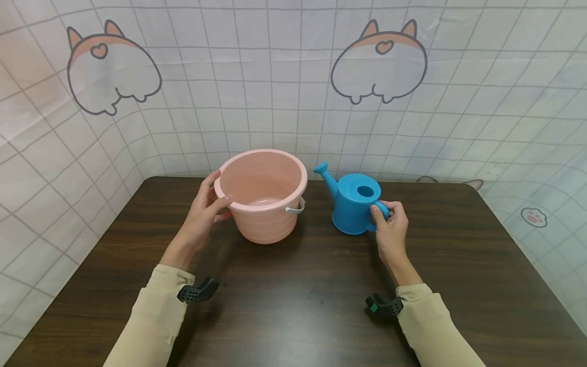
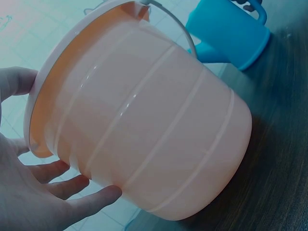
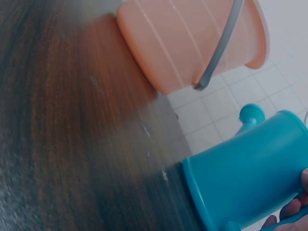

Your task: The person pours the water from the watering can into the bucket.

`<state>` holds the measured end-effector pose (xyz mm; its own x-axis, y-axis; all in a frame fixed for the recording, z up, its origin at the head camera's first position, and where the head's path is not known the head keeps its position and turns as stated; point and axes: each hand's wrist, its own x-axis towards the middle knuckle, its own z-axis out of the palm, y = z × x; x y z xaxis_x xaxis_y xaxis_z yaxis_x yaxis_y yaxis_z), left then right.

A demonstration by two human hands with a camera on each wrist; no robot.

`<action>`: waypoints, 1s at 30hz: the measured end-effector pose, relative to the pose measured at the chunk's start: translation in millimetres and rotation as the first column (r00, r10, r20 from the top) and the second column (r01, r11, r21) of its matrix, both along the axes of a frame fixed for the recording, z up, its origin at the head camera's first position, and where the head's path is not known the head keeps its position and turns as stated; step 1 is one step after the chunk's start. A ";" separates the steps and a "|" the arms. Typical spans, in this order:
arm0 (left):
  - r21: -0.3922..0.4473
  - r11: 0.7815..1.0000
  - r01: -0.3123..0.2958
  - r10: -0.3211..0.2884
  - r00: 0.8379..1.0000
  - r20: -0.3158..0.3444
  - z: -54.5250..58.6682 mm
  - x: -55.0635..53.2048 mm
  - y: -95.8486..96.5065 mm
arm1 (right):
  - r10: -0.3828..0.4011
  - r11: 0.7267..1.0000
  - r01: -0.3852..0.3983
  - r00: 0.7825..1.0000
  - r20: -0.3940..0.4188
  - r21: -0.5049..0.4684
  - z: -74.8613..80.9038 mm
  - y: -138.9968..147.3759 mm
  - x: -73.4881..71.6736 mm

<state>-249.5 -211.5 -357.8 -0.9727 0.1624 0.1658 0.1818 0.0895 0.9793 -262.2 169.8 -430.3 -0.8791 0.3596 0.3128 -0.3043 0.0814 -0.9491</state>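
A pink bucket (image 1: 266, 224) with a pale handle stands upright near the back of the table. My left hand (image 1: 202, 209) grips its rim on the left side, thumb over the edge and the other fingers spread along the outer wall, as the left wrist view shows. To the right is a blue watering can (image 1: 350, 209), its spout pointing left toward the bucket. My right hand (image 1: 393, 227) holds the can's handle (image 1: 381, 210), fingers wrapped round it. In the right wrist view the can (image 3: 250, 173) stands upright on the table, partly out of frame.
The dark wooden table (image 1: 293, 306) ends at a white gridded cloth backdrop (image 1: 284, 76) printed with cartoon animals, close behind the bucket and can. Black bands (image 1: 198, 290) sit on both wrists over the sleeves.
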 end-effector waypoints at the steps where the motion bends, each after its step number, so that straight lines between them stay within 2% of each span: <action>1: -0.001 1.000 0.000 0.000 1.000 0.000 0.1 0.1 0.1 | -0.004 1.000 0.004 1.000 -0.005 -0.014 -0.3 0.3 -0.1; 6: 0.008 1.000 0.001 -0.001 1.000 0.008 0.3 -0.1 0.3 | -0.005 0.996 0.002 0.999 -0.037 -0.086 1.1 2.0 0.8; 13: 0.010 1.000 0.007 -0.007 1.000 0.002 0.6 -0.2 -1.1 | 0.020 0.989 -0.031 0.997 -0.079 -0.144 12.0 3.4 3.1; 24: 0.001 1.000 0.029 -0.029 0.999 -0.018 -4.4 -2.5 -6.0 | 0.045 0.982 -0.060 0.995 -0.088 -0.180 26.2 7.1 7.6; 30: 0.038 0.998 0.042 -0.042 0.999 -0.005 -5.0 -2.4 -6.5 | 0.061 0.973 -0.085 0.991 -0.117 -0.213 31.7 8.6 7.9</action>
